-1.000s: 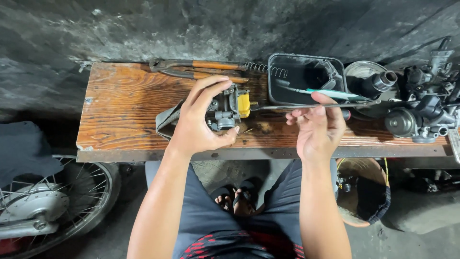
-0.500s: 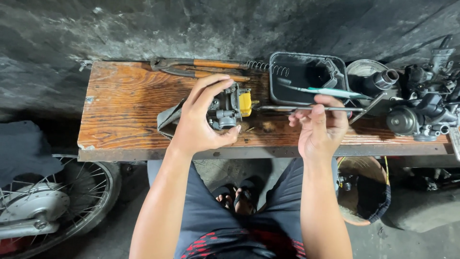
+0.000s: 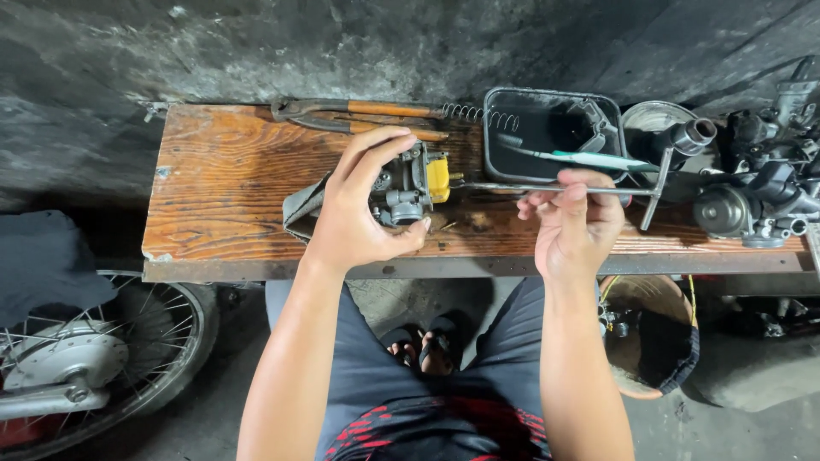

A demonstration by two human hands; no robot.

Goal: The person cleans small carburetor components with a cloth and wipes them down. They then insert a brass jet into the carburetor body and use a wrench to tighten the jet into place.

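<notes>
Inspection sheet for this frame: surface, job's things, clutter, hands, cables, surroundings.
Surface: worn wooden bench, stained.
Job's things: carburetor with a yellow part, on a grey rag; T-handle wrench lying level, tip at the carburetor.
Clutter: pliers, spring, black tray with a green-handled tool, engine parts at the right end.
Hands: left hand grips the carburetor; right hand pinches the wrench shaft.
Cables: nothing seen.
Surroundings: dark wall, spoked wheel, basket below.
</notes>
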